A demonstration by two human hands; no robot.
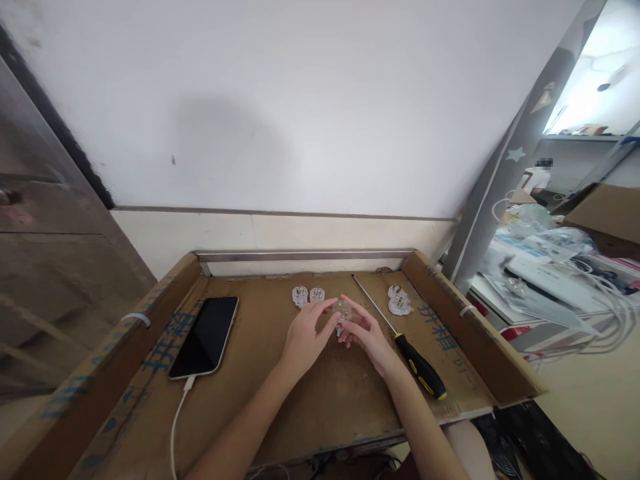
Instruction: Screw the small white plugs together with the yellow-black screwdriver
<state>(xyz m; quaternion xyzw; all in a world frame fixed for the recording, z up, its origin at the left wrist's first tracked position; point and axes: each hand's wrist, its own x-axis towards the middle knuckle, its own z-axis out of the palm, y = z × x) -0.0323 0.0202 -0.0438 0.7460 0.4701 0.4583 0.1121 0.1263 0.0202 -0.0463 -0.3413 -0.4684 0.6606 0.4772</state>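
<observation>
A clear plastic plug piece [343,311] with metal parts is held between both hands over the cardboard. My left hand [309,331] pinches its left side with thumb and fingers. On its right side, my right hand [366,333] has its fingers closed round the lower part. Just beyond my left hand lie two similar clear plugs, one [300,295] beside the other [317,294], pins up. More clear plugs [399,303] sit close together at the right. A screwdriver [420,367] with a black and yellow handle lies right of my right hand.
A black phone [204,337] with a white cable [176,427] lies at the left. Raised cardboard sides [480,333] edge the work surface. A wall stands behind it. At the far right are a cluttered table [550,267] and a person [539,179].
</observation>
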